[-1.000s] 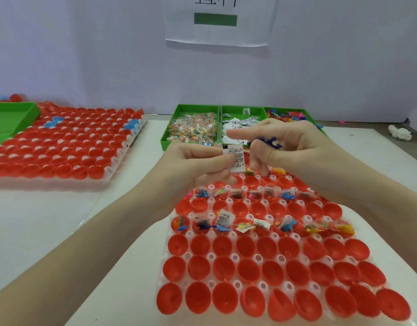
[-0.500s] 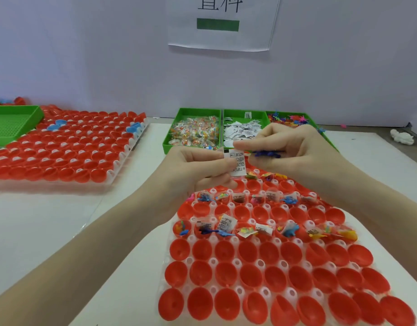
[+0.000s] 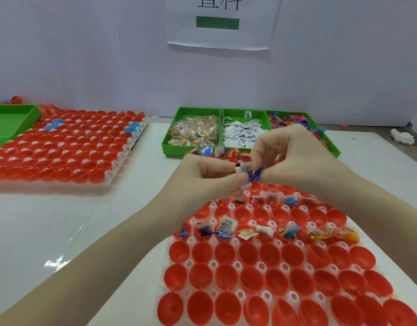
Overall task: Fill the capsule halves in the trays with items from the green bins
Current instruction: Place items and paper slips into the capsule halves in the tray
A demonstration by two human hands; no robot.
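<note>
A: What are the fingers doing?

B: The left hand [image 3: 204, 176] has its fingers curled, with thumb and forefinger pinching a small white printed packet [image 3: 246, 170]. The right hand [image 3: 294, 156] meets it from the other side, its fingertips [image 3: 254, 164] touching the same packet, and a small dark-blue toy figure [image 3: 255, 174] is held under its fingers, just right of the packet.

A: Where is all that relative to the tray?

B: Both hands are raised over the far end of the near tray [image 3: 226, 238] of red capsule halves [image 3: 249, 276]. The toy and packet sit above the rows there, touching no capsule.

A: What is in the halves?

B: The three nearest rows are empty cups. The next row up holds packets, blue figures, wrapped candy and a yellow figure. Another filled row shows just under the hands.

A: And the bins?

B: Three green bins stand side by side beyond the hands. The left bin [image 3: 171, 131] has clear-wrapped candies [image 3: 194, 132], the middle bin [image 3: 235, 114] white packets [image 3: 242, 132], the right bin [image 3: 332, 147] small coloured figures [image 3: 287, 120].

A: Anything else?

B: A second tray [image 3: 125, 158] of red halves lies to the left, with a few blue pieces [image 3: 53, 123] among them, and a green mesh tray [image 3: 10, 121] at its far left corner. A paper sign [image 3: 222, 22] hangs on the wall.
</note>
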